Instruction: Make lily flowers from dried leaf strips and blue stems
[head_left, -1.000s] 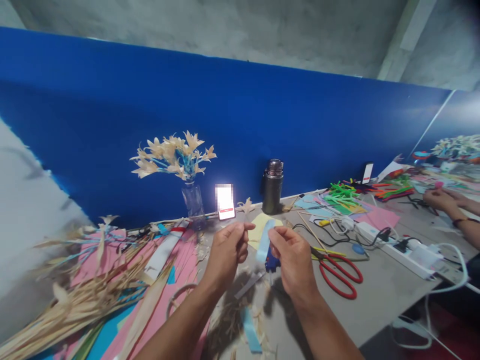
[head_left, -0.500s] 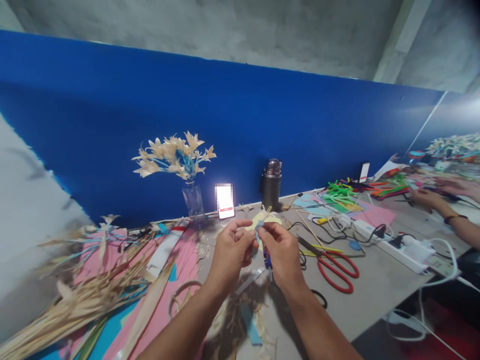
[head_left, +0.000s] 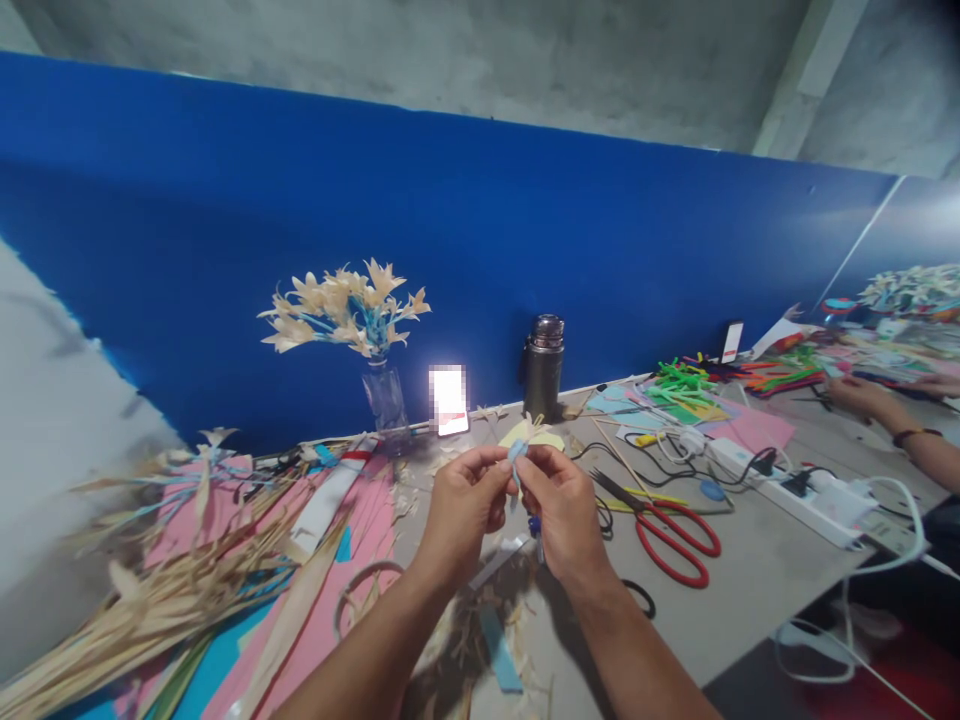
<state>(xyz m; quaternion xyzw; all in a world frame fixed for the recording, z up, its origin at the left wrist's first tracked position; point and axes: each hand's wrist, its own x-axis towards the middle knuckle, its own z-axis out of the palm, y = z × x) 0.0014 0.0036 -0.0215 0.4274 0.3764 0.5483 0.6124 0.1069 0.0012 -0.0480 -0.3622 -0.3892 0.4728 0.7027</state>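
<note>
Fingertips meet over the table, where my left hand (head_left: pixel 466 495) and my right hand (head_left: pixel 559 495) both pinch a small light-blue paper strip (head_left: pixel 517 455). Pale, petal-like tips (head_left: pixel 534 425) stick up just above the strip; whether they join it I cannot tell. Behind the fingers lies a pale yellow piece (head_left: pixel 553 440), partly hidden. Red-handled scissors (head_left: pixel 671 530) rest to the right of my right hand. Under my wrists are another blue strip (head_left: pixel 499 650) and dry scraps.
A glass vase (head_left: pixel 386 405) of pale husk-like flowers, a lit phone (head_left: pixel 452 405) and a dark flask (head_left: pixel 544 370) line the blue partition. Dried husks (head_left: pixel 150 610) lie left, a power strip (head_left: pixel 780 495) right. Another person's hand (head_left: pixel 862 400) works far right.
My left index finger, stretched out before, has come down onto the blue strip. More of the strip now shows between my fingertips.
</note>
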